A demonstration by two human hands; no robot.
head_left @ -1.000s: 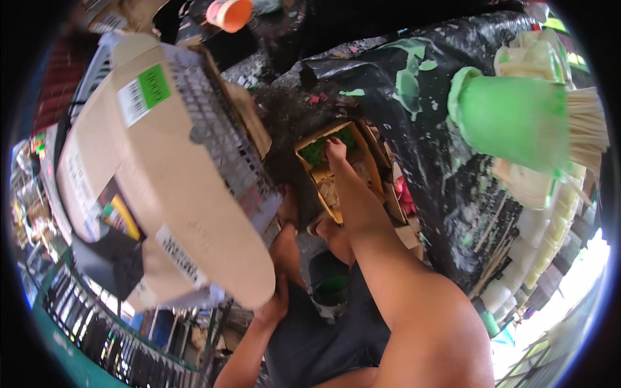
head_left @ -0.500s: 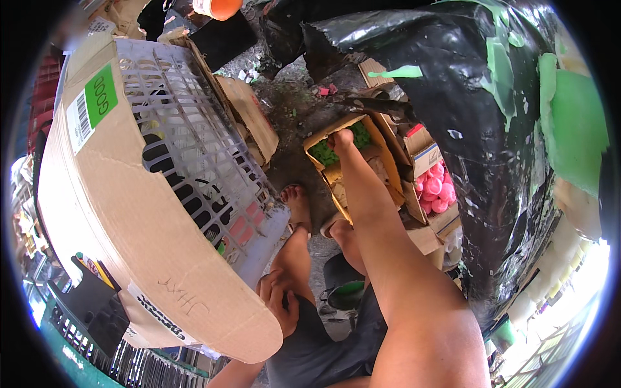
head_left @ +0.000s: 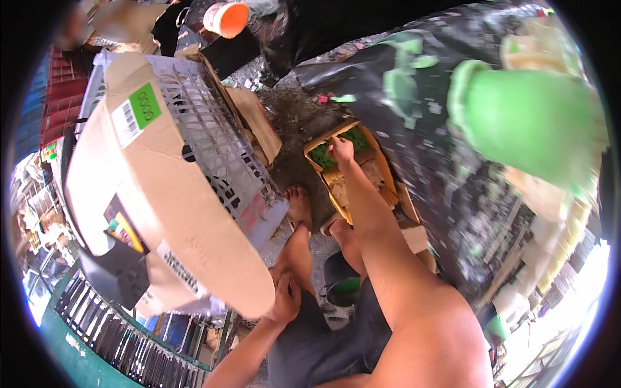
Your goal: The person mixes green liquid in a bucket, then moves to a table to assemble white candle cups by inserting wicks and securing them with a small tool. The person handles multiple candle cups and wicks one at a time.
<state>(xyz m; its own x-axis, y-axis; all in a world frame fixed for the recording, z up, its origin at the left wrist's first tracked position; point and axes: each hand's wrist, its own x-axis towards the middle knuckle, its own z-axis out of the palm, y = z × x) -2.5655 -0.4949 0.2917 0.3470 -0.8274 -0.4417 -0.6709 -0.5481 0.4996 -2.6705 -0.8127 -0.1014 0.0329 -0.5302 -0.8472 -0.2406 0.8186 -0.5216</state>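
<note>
My right hand (head_left: 341,149) is at the far end of a yellow box (head_left: 391,187) on the floor, just over small green pieces (head_left: 319,154). Its fingers are bent together, one pointing forward; whether a piece is between them is too small to tell. In the nearer part of the same box lie pale beige pieces (head_left: 374,172). By my knee, next to the rounded lower end of a large cardboard sheet (head_left: 187,194), my left hand (head_left: 286,301) is curled closed. What it holds, if anything, is hidden.
Behind the cardboard, a pale plastic crate (head_left: 249,187) leans at my left. Black plastic sheeting (head_left: 414,123) and a big green bucket-like container (head_left: 524,123) crowd the right. A dark pot (head_left: 343,284) stands between my legs. At the back lies an orange-mouthed bucket (head_left: 226,19).
The view has shifted right and the black sheeting now covers the box of pink pieces. My left hand's fingers have curled in. My right hand has come up slightly from the green pieces.
</note>
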